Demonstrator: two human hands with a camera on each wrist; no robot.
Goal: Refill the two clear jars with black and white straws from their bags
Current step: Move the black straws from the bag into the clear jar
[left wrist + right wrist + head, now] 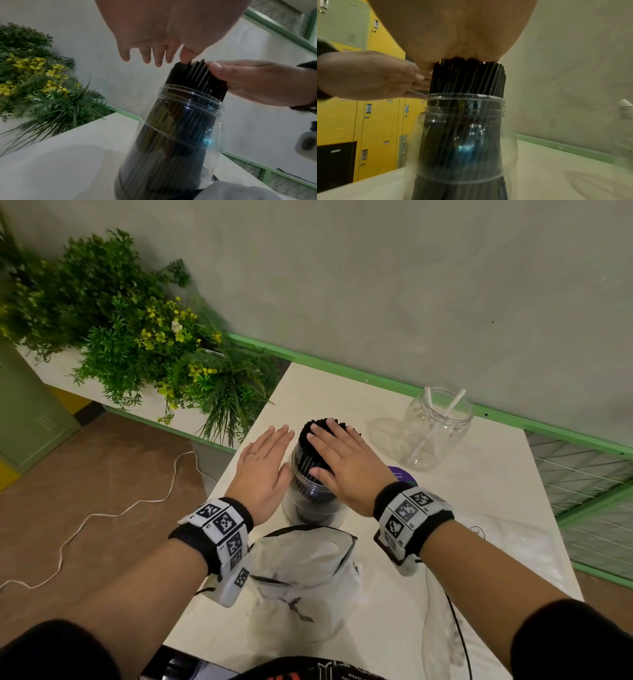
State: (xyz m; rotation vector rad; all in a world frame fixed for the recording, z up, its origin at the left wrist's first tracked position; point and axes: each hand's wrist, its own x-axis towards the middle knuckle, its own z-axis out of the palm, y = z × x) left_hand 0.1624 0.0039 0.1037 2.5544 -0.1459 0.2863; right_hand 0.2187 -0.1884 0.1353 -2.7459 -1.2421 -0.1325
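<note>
A clear jar point(308, 508) packed with black straws point(310, 446) stands mid-table. My right hand point(337, 457) lies flat over the straw tops, fingers straight, thumb down the side of the bundle. My left hand point(265, 460) is held flat against the left side of the bundle, fingers straight. In the left wrist view the left fingers point(154, 55) hang above the straws point(193, 75). The right wrist view has my palm pressing the straws point(467, 78) above the jar point(464, 135). A second clear jar point(436, 436), back right, holds a few white straws point(454, 402).
A slack, crumpled plastic bag point(308, 563) lies in front of the jar. Another pale bag point(513, 542) lies along the table's right side. A purple round item point(402, 475) sits behind my right wrist. Plants point(137, 337) are left, with a green rail point(376, 378) behind.
</note>
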